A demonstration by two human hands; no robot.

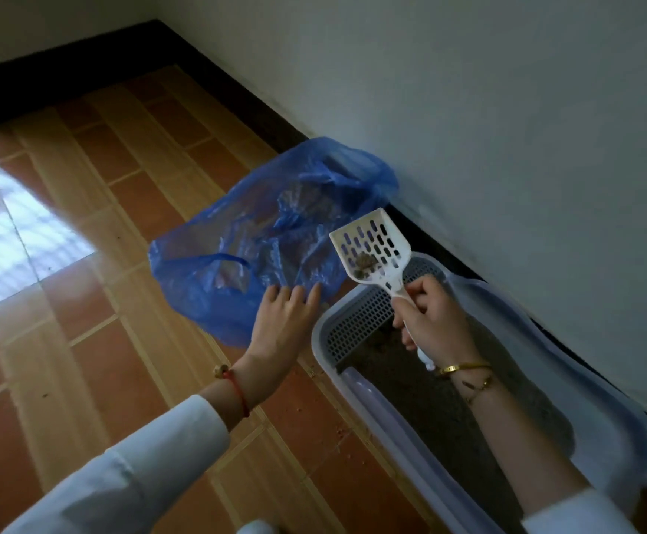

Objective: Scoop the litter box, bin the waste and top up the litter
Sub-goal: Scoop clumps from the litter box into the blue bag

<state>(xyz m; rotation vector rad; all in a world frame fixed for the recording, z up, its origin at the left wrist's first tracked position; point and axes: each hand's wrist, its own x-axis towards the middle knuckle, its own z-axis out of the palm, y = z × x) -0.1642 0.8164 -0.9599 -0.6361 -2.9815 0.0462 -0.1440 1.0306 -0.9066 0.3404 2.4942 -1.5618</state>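
Observation:
A pale lilac litter box [387,425] with a perforated grid at its far end lies along the wall at the lower right, with dark brown litter [449,422] in it. My right hand [430,317] grips the handle of a white slotted scoop [372,246], raised above the box's far end. A small clump of waste [364,264] sits in the scoop. A crumpled blue plastic bag [260,240] lies on the floor just beyond the box. My left hand [283,321] rests on the bag's near edge with its fingers straight.
The tiled floor [94,302] is orange and tan, with crumbs of litter [314,398] scattered beside the box. A white wall with a dark skirting board [449,244] runs behind the box and bag. A bright patch of light falls at the left.

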